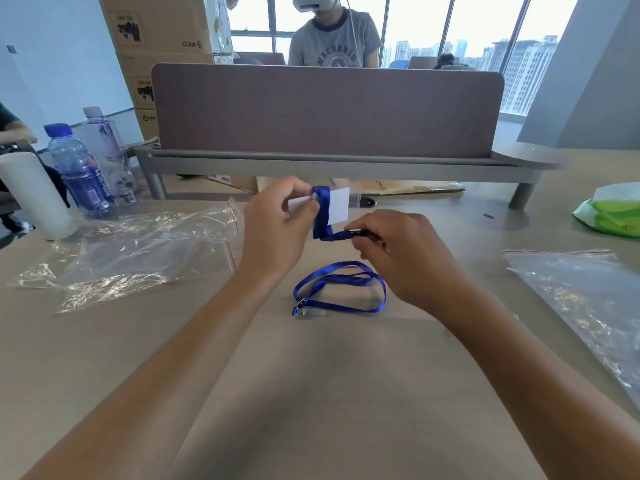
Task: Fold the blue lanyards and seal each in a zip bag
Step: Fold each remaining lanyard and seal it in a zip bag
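Note:
My left hand (pixel 277 220) holds a small clear zip bag (pixel 337 204) with a white panel, raised above the table. A folded blue lanyard (pixel 322 216) sits partly in the bag, its lower end sticking out. My right hand (pixel 398 251) pinches that lanyard's metal clip end (pixel 356 233) just below the bag. A second blue lanyard (pixel 341 289) lies loosely looped on the table under my hands, its clip at the left end.
Several empty clear zip bags (pixel 138 258) lie at the left, and a larger clear bag (pixel 581 299) lies at the right. Two water bottles (pixel 79 168) and a white cylinder (pixel 34 195) stand at far left. A green packet (pixel 613 213) is at far right. A desk divider (pixel 325 109) rises behind, with a person beyond it.

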`<action>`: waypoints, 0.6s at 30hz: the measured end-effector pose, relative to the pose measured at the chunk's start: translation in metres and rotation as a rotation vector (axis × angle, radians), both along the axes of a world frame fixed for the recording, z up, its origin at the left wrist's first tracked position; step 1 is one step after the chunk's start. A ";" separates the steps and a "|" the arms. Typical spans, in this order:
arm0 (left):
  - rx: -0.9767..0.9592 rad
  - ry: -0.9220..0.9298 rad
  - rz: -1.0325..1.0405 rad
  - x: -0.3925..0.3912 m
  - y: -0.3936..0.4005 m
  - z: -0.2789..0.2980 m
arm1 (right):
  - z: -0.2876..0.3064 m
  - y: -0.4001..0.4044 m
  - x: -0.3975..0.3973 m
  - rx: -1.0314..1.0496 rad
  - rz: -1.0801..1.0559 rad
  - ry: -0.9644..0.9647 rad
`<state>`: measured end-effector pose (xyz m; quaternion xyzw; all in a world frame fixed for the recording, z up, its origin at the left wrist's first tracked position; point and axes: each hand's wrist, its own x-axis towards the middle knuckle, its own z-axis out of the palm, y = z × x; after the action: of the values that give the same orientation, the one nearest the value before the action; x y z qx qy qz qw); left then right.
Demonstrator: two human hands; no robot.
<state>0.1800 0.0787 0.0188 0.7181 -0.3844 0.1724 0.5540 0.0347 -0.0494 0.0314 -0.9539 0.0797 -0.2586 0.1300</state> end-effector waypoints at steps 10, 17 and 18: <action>0.288 -0.232 -0.070 -0.001 0.008 -0.007 | 0.006 -0.013 0.013 -0.002 0.091 -0.086; 0.338 -0.162 -0.132 -0.002 0.015 -0.017 | 0.002 -0.019 0.014 0.202 0.097 -0.131; 0.334 -0.154 -0.136 -0.003 0.016 -0.019 | 0.002 -0.019 0.016 0.225 0.099 -0.120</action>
<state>0.1772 0.0949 -0.0006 0.7569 -0.4966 0.1229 0.4066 0.0503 -0.0686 0.0335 -0.9188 0.0529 -0.2980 0.2535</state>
